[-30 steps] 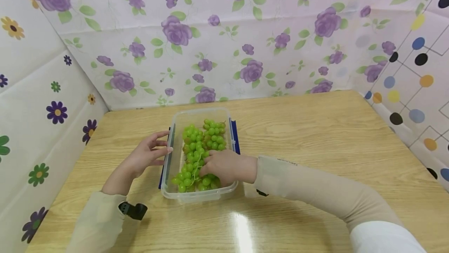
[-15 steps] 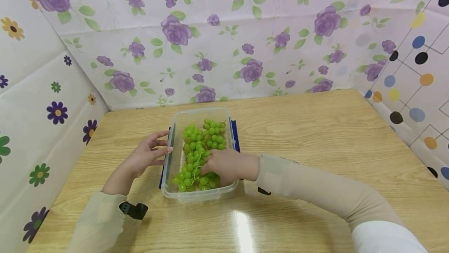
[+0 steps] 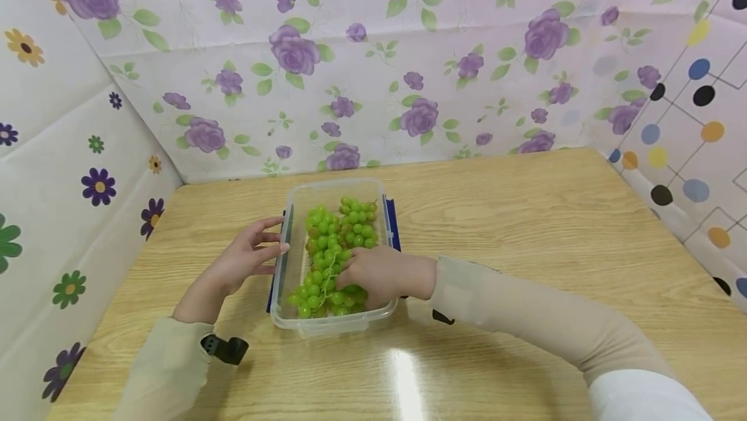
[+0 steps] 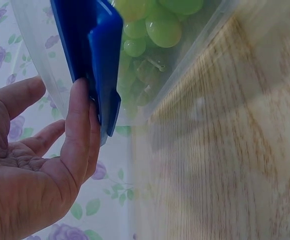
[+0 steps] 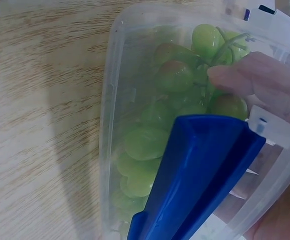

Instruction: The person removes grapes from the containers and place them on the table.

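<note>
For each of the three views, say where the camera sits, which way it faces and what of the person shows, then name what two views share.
Head: worn on the head, facing forward and down at the grapes in the clear container on the table; left hand, right hand and sleeves show.
Left wrist: worn there, facing the left blue flap; the left hand shows.
Right wrist: worn there, facing the right blue flap; the right hand partly shows.
Both wrist views share grapes and container.
</note>
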A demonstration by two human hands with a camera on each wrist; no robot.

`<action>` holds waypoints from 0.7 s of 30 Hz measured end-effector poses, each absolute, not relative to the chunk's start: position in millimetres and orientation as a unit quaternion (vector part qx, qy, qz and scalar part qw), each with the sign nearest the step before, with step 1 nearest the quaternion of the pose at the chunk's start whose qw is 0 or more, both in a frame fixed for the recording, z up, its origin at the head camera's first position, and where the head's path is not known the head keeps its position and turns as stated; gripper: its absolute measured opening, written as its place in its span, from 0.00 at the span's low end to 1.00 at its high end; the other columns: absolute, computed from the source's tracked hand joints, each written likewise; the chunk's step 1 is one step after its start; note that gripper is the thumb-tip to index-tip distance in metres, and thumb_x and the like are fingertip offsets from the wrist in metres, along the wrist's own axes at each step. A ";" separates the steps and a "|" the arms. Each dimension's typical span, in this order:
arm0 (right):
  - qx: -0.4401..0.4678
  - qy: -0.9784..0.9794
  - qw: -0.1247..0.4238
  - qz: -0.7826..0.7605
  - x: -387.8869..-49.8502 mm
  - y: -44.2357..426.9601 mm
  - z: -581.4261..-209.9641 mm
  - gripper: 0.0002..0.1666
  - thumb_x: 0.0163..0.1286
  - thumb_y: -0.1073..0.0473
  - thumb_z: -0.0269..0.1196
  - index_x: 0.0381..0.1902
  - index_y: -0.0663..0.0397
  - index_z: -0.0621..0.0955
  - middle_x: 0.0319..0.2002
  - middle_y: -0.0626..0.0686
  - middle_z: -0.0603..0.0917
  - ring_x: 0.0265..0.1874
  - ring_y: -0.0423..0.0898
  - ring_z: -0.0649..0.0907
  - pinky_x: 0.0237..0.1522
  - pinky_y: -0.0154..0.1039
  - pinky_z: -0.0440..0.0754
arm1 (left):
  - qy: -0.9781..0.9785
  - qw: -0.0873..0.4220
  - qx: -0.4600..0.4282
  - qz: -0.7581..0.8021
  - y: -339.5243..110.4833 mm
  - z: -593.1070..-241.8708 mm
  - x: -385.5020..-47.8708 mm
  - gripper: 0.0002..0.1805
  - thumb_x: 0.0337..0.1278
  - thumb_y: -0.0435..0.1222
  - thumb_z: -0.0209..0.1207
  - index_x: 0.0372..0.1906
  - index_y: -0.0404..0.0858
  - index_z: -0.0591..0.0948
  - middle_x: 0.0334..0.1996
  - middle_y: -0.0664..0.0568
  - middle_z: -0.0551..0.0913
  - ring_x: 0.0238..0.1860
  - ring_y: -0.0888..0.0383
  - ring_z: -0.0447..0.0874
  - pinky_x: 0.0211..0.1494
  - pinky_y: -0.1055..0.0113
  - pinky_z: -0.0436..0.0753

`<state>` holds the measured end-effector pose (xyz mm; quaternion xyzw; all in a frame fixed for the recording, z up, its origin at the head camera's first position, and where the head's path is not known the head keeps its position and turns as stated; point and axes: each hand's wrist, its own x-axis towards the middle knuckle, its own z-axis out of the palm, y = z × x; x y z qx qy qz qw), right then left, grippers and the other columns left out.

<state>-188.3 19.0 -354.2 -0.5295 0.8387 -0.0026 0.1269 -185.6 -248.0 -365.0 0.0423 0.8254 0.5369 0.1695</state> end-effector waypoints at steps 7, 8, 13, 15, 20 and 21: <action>-0.537 0.835 0.122 -0.013 -188.2 20.6 -354.4 0.26 0.53 0.65 0.68 0.52 0.45 0.82 0.47 0.43 0.84 0.41 0.43 0.76 0.33 0.32 0.74 | 0.823 0.170 0.034 0.540 -247.7 -366.8 -185.6 0.37 0.68 0.40 0.53 0.75 0.40 0.49 0.64 0.32 0.60 0.57 0.42 0.72 0.53 0.50 0.80; -0.540 0.833 0.121 -0.013 -188.1 20.7 -354.3 0.26 0.53 0.64 0.68 0.52 0.45 0.82 0.46 0.43 0.85 0.40 0.43 0.77 0.34 0.32 0.75 | 0.823 0.170 0.033 0.541 -247.7 -367.0 -185.6 0.37 0.68 0.40 0.53 0.75 0.40 0.49 0.64 0.32 0.60 0.57 0.42 0.72 0.53 0.50 0.80; -0.549 0.827 0.119 -0.012 -188.2 21.0 -352.9 0.24 0.54 0.64 0.68 0.51 0.47 0.82 0.43 0.45 0.85 0.37 0.42 0.77 0.33 0.32 0.75 | 0.822 0.170 0.037 0.543 -247.3 -367.3 -186.0 0.37 0.68 0.41 0.53 0.75 0.40 0.49 0.64 0.32 0.59 0.57 0.42 0.71 0.53 0.49 0.80; -0.549 0.827 0.122 -0.013 -188.0 21.1 -352.0 0.23 0.54 0.65 0.68 0.50 0.47 0.82 0.42 0.45 0.85 0.36 0.41 0.77 0.33 0.32 0.75 | 0.822 0.169 0.038 0.543 -246.9 -367.1 -185.9 0.37 0.68 0.41 0.53 0.75 0.40 0.49 0.64 0.32 0.59 0.57 0.43 0.72 0.53 0.49 0.80; -0.552 0.824 0.126 -0.013 -188.1 20.2 -351.3 0.22 0.54 0.66 0.68 0.48 0.48 0.82 0.39 0.45 0.84 0.35 0.40 0.76 0.35 0.31 0.75 | 0.822 0.169 0.038 0.542 -246.4 -365.9 -185.3 0.38 0.68 0.41 0.53 0.75 0.40 0.49 0.64 0.32 0.59 0.57 0.42 0.71 0.54 0.49 0.79; -0.553 0.824 0.126 -0.013 -188.1 19.9 -351.3 0.22 0.54 0.67 0.68 0.48 0.48 0.82 0.39 0.45 0.84 0.35 0.40 0.77 0.35 0.31 0.76 | 0.822 0.169 0.039 0.542 -246.4 -365.6 -185.3 0.38 0.68 0.41 0.53 0.75 0.40 0.49 0.64 0.32 0.59 0.58 0.42 0.71 0.54 0.49 0.79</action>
